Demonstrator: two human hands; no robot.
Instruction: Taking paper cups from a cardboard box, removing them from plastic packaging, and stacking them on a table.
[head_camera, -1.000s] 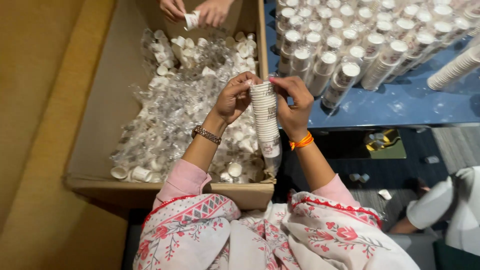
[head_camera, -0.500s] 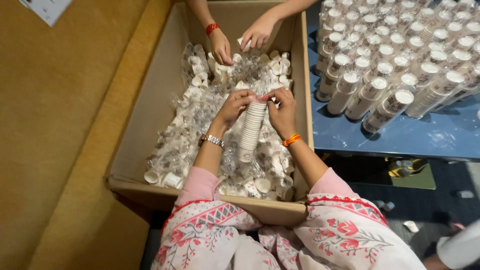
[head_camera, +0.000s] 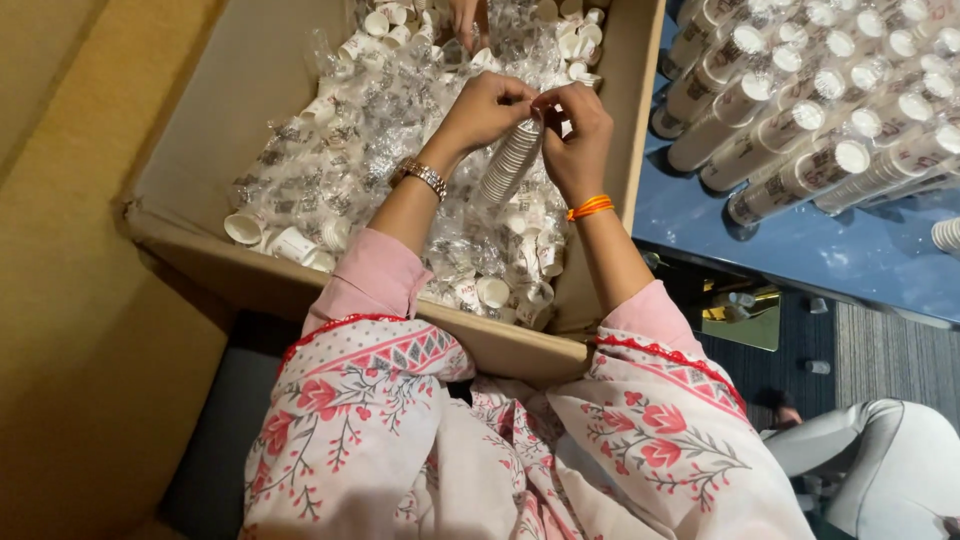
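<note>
A large brown cardboard carton (head_camera: 590, 190) fills most of the view, heaped with clear plastic sleeves of small white paper cups (head_camera: 340, 170) and loose cups, while to its right a blue tabletop (head_camera: 800, 250) carries rows of taller stacked cup sleeves (head_camera: 800, 120) lying on their sides. Over the middle of the carton the person holds one slanted stack of white paper cups in a clear wrapper (head_camera: 508, 165), its upper end pinched between both hands. The left hand (head_camera: 485, 110), with a metal bracelet (head_camera: 424, 176) at the wrist, is closed in a fingertip pinch on the wrapper's top; the right hand (head_camera: 575, 130), with an orange thread band (head_camera: 590, 207), is likewise curled shut on the same spot. This looks like the step of tearing the wrapper open; that would call for pulling the two pinches apart while the stack stays supported. Another person's hand (head_camera: 468, 18) reaches into the far end of the carton.
</note>
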